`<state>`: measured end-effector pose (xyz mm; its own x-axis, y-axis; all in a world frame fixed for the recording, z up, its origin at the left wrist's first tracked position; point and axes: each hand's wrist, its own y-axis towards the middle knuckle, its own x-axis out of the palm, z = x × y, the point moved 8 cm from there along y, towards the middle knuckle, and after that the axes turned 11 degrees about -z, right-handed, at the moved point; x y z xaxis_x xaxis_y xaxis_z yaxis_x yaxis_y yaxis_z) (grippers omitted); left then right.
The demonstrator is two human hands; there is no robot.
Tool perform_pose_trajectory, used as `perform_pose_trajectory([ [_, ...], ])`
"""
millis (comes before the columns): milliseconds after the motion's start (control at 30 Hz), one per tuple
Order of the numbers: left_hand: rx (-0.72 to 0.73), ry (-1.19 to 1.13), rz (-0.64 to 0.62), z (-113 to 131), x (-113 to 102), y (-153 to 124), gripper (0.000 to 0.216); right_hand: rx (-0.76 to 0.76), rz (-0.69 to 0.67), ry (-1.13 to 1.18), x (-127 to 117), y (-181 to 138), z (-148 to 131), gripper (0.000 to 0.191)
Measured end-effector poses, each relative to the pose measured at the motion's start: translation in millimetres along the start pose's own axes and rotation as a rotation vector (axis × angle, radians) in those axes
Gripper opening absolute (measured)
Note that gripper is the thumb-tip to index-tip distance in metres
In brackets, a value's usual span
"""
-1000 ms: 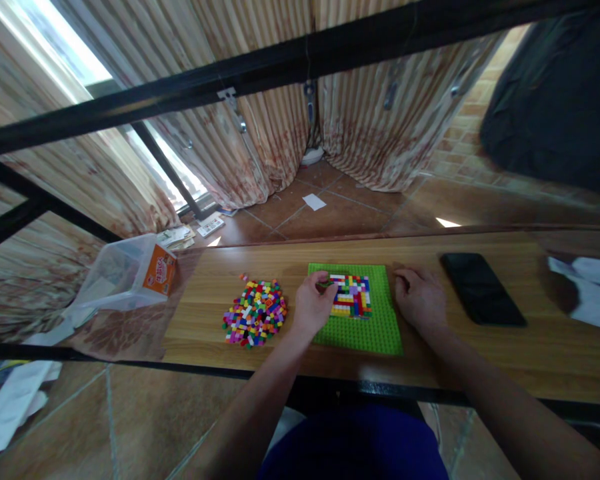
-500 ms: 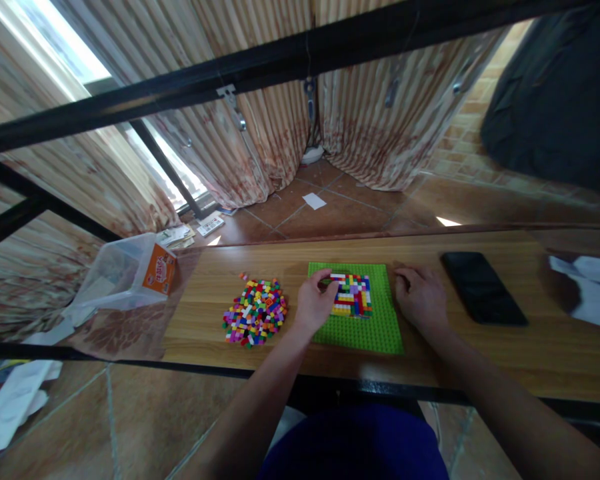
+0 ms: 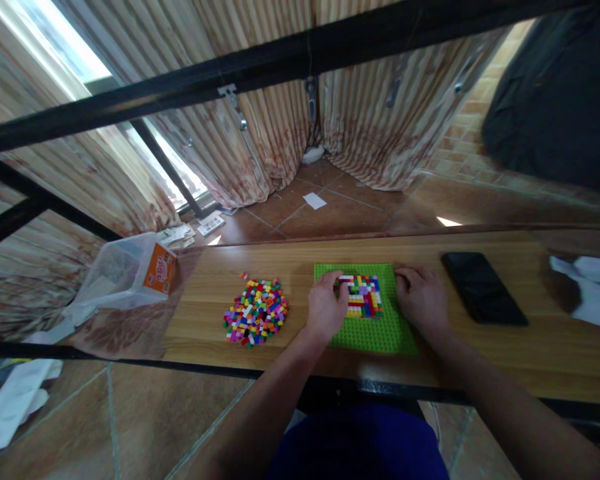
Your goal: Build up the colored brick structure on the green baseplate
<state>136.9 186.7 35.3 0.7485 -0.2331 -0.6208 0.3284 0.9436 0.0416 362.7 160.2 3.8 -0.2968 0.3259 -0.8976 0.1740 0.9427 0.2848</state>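
Note:
A green studded baseplate [image 3: 373, 338] lies on the wooden table, bearing a patch of multicoloured toy bricks [image 3: 365, 297]. My left hand [image 3: 326, 305] is over the plate's left part, with thumb and index finger curled together at the left edge of the brick patch. Whatever sits between those fingertips is too small or hidden to name. On the right, my right hand [image 3: 423, 298] rests with curled fingers against the plate's right edge; its fingertips are partly hidden. A heap of loose toy bricks [image 3: 256, 312] in many colours lies left of the plate.
A black phone [image 3: 483, 288] lies right of my right hand. Beyond the table's left end is a clear plastic bin [image 3: 123, 273] with an orange label. White paper [image 3: 595, 287] is at the far right. A black metal bar [image 3: 280, 67] crosses above the table.
The baseplate with its bricks has shifted slightly right, up to my right hand. My left hand has moved right with it. My right hand has stayed nearly in place.

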Motion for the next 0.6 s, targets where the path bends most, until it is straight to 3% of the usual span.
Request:
perform_pose_trajectory([
  [400, -0.052, -0.162, -0.040, -9.8, 0.6, -6.6, 0.031, -0.007, 0.019, -0.016, -2.0, 0.3, -0.6, 0.028],
  [600, -0.009, -0.153, -0.073, -7.7, 5.8, -6.4, 0.044, -0.024, 0.026, -0.046, -2.3, -0.5, -1.4, 0.027],
])
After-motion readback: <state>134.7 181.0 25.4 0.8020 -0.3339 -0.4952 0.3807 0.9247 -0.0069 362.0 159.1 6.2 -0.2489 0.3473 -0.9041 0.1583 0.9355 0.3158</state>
